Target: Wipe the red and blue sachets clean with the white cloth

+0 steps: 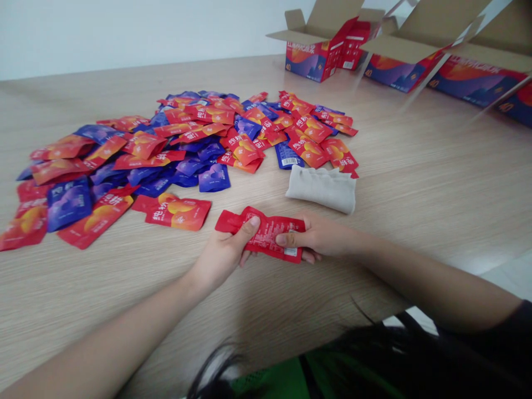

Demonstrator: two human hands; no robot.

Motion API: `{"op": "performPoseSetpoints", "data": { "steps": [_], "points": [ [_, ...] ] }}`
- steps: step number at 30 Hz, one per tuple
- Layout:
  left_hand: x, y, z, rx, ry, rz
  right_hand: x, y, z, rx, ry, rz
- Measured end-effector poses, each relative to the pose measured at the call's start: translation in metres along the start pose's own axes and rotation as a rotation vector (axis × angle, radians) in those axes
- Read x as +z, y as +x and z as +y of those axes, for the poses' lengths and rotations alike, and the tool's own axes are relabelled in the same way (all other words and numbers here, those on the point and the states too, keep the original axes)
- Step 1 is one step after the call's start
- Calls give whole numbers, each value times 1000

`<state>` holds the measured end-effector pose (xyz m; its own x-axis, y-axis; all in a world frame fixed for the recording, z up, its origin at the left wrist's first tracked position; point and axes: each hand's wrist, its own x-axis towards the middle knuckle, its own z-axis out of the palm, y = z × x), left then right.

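The left hand (218, 255) and right hand (318, 235) pinch both ends of a glossy, crinkled red foil sachet (261, 233).

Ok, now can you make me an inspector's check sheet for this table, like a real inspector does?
Surface: light wood-grain table.
Job's things: red foil sachet, held in the air by both hands.
Clutter: heap of red and blue sachets; folded off-white cloth beside it.
Hands: left hand and right hand each pinch one end of the sachet.
Cables: nothing seen.
Surroundings: open cardboard cartons at the table's far side; white wall.
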<state>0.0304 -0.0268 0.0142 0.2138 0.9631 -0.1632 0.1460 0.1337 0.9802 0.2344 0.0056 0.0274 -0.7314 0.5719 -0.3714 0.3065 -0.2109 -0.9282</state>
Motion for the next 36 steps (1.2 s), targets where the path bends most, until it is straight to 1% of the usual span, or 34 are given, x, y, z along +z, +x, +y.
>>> {"op": "performPoseSetpoints", "data": {
  "steps": [3, 5, 7, 9, 10, 11, 12, 13, 14, 15, 17, 18, 19, 21, 23, 24, 25, 26, 28, 29, 30, 31, 33, 35, 36],
  "points": [
    [-1, 2, 1, -27, 21, -2, 0, -2, -1, 29, 3, 12],
    [-5, 5, 2, -51, 52, -60, -4, -3, -2, 36, -34, 58],
    [-9, 7, 6, -86, 86, -169, -12, -4, -1, 31, -99, 144],
    [-11, 5, 12, -154, 135, -348, -22, -5, -1, 25, -171, 229],
    [-11, 1, 16, -183, 185, -428, -27, -6, -1, 25, -212, 251],
    [-10, -3, 21, -198, 274, -497, -31, -7, -2, 24, -257, 258],
    [-8, -9, 26, -170, 407, -519, -34, -9, -4, 19, -307, 262],
    [-6, -15, 32, -84, 581, -470, -36, -11, -6, 17, -365, 277],
    [-5, -22, 38, 51, 782, -405, -37, -13, -8, 13, -436, 318],
    [-3, -29, 44, 202, 968, -316, -38, -15, -10, 2, -517, 386],
    [-2, -42, 57, 492, 1207, -140, -37, -18, -13, -38, -692, 562],
    [-1, -48, 62, 600, 1263, -68, -37, -20, -13, -59, -773, 650],
    [-1, -53, 67, 676, 1285, -14, -36, -20, -13, -80, -835, 709],
    [0, -60, 73, 764, 1273, 40, -36, -19, -9, -99, -887, 748],
    [2, -59, 68, 810, 1254, 42, -38, -17, -4, -97, -919, 745],
    [4, -57, 62, 818, 1272, 30, -40, -16, -2, -104, -944, 752],
    [7, -54, 53, 813, 1314, 15, -43, -16, -1, -116, -983, 792],
    [10, -50, 42, 792, 1379, 3, -46, -16, 0, -131, -1036, 861],
    [16, -43, 18, 677, 1538, -3, -54, -18, 2, -153, -1147, 1009],
    [19, -40, 7, 631, 1585, 21, -59, -19, 3, -152, -1197, 1064],
    [21, -39, -2, 623, 1625, 5, -63, -19, 4, -137, -1244, 1082],
    [23, -38, -8, 623, 1649, 9, -67, -19, 6, -104, -1283, 1049],
    [25, -40, -15, 645, 1661, 34, -73, -16, 12, -7, -1316, 913],
    [26, -44, -16, 652, 1652, 82, -72, -12, 17, 71, -1323, 795],
    [26, -46, -15, 649, 1650, 99, -70, -10, 20, 78, -1324, 772]
  ]
}}
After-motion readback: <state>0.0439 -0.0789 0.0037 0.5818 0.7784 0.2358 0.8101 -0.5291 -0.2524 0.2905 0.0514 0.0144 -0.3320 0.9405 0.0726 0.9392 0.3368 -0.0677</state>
